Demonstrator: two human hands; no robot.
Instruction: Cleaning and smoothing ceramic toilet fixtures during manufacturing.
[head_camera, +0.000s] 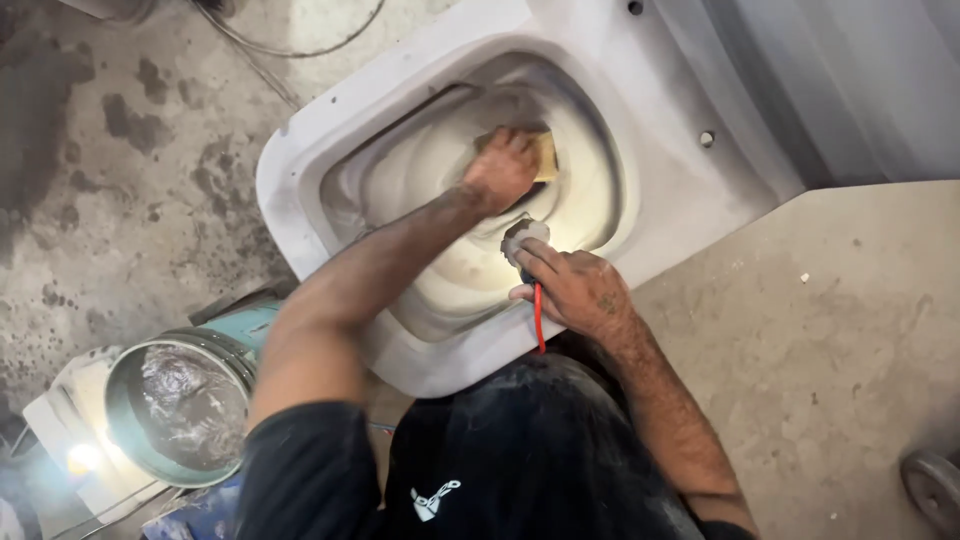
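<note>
Left hand (503, 165) presses a yellow sponge (545, 155) flat against the inner wall of the pale ceramic toilet bowl (330, 130), fingers spread over the sponge and closed down on it, arm reaching deep into the basin. Right hand (575, 290) is wrapped around a small lamp (523, 238) at the near rim, its head pointing into the bowl and lighting the curved inside; a red cord (539, 318) hangs from under the palm.

Soft and springy by its look, the sponge likely squashes easily and is best held flat under the palm, thumb on one edge. Unglazed and dusty-looking, the bowl seems heavy, stiff and liable to chip or mark; its broad flat rim looks like the safest place to steady it.

It rests tilted on a blotched concrete floor (120, 150). To the left stands a metal bucket (180, 405) of grey, murky liquid, with a bright light (82, 458) just beside it. Low at the right edge, part of a wheel (935, 490) shows.
</note>
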